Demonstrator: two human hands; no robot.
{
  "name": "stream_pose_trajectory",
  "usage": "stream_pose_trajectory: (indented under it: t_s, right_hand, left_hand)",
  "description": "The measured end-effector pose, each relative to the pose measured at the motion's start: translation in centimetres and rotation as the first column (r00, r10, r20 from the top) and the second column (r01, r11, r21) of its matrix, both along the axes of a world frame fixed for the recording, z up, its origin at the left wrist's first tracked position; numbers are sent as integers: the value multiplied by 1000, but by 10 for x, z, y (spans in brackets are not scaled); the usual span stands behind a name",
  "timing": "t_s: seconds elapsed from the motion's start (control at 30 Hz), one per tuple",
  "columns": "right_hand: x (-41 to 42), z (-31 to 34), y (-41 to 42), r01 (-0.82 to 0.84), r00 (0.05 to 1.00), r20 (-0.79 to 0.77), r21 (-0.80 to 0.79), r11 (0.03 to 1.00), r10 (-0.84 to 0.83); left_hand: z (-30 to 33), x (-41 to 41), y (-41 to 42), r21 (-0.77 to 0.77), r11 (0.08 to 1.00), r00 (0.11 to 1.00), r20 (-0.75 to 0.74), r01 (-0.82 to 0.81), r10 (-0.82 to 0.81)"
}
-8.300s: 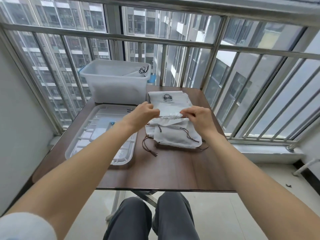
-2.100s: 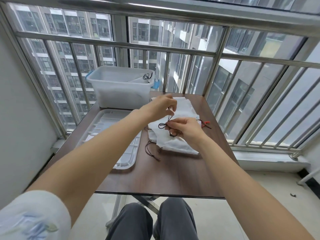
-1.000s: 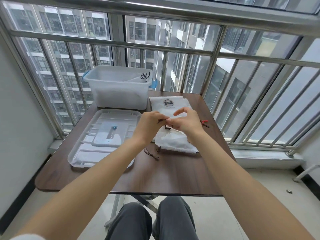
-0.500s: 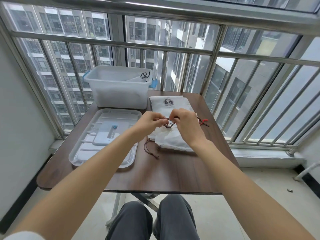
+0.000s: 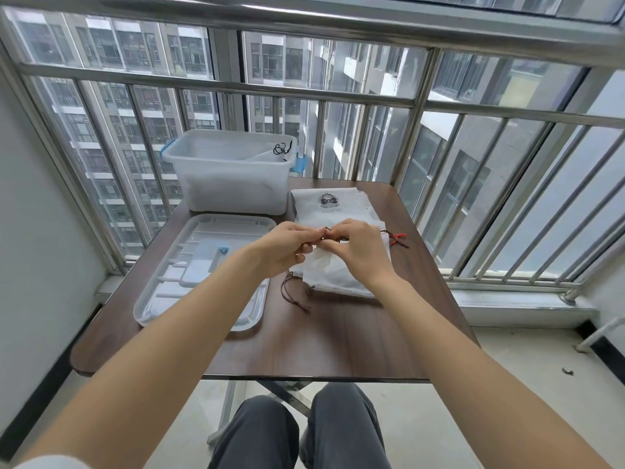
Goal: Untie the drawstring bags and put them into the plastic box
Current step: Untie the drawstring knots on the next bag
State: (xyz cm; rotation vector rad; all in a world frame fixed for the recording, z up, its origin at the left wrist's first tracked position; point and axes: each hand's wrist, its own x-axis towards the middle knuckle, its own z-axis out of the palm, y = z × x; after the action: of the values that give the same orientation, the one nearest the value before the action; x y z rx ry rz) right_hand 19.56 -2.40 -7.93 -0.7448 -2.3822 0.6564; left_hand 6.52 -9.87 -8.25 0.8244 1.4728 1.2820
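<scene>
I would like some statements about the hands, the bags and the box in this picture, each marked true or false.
1. Both hands, left and right, pinch the dark drawstring over the white bags. True.
2. The plastic box stands at the near edge of the table. False: it stands at the far edge, by the railing.
3. The lid covers the box. False: it lies on the table, in front of the box.
4. A bag with a printed logo lies beyond the hands. True.
</scene>
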Motion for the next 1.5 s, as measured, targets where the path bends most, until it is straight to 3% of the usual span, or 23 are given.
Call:
stream_pose_trajectory:
  t_s: [0.1,0.3,0.4,0.67,0.97,1.2,1.33,1.4,1.5]
  right_hand:
    - [1,-1,1,3,999,-39,-41,999,-4]
    - [10,3,11,-19,986,-159,-398,917,-48]
    - [15,4,16,-36,964,-244,-520,853,-108]
    - [27,-4,19,-53,922,-322,-655,754,-216]
    - [26,-11,14,24,880,-317,-713,701,-353]
    - [28,-15,19,94,879,-273,-705,703,-392]
    - [28,-18,18,33,868,-303,-754,656,-393]
    - [30,-18,18,23,882,-299,-746,665,-366]
    - [29,-10,16,76,935,-217,-648,757,-280]
  left_hand:
    - [1,-2,0,9,999,998,-48,-45,45]
    - [1,-5,-7,47,982,973,-136,-182,187]
    - [2,-8,-10,104,959,920,-270,-264,283]
    - [1,-8,-25,167,935,692,-633,-314,345]
    - [-1,2,-30,164,904,572,-726,-394,381]
    - [2,5,-32,148,905,582,-722,-398,374]
    - [0,5,-33,141,905,608,-698,-400,378]
    - [-2,3,-36,136,918,649,-670,-372,362]
    - [-6,4,-39,98,958,755,-596,-268,272]
